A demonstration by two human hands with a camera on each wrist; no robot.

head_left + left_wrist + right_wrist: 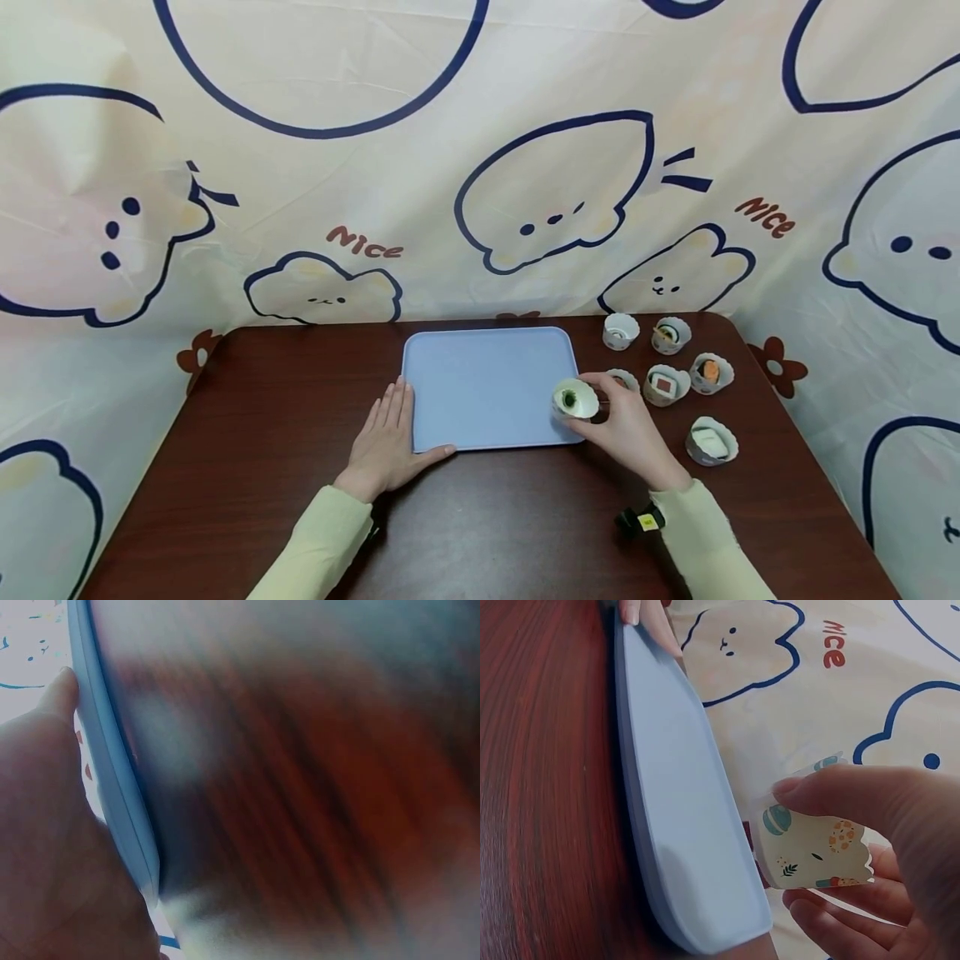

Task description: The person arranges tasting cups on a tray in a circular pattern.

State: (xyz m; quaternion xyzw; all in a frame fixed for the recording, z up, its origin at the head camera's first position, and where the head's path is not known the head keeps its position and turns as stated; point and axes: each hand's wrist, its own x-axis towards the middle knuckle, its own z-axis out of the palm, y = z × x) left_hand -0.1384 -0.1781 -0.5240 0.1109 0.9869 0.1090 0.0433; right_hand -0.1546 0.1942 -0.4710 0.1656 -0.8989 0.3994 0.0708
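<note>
In the head view my right hand (626,425) pinches a small paper cup (558,410) between thumb and fingers, over the right edge of the blue tray (487,387). Inside the cup lies a round dark-green piece (570,399), perhaps a sushi roll. From the right wrist view, the cup's side (810,844) shows a printed pattern, and it is held above the tray's level. My left hand (382,446) lies flat, straight fingers along the tray's left edge and thumb at the near left corner. The left wrist view catches its thumb touching the tray rim (112,772).
Several more paper cups stand right of the tray. One holds a white piece (708,443), another an orange-topped piece (709,372), another a square white-and-brown piece (663,384). A further cup (621,381) is partly behind my right hand. A patterned cloth (420,192) hangs behind the brown table (300,392).
</note>
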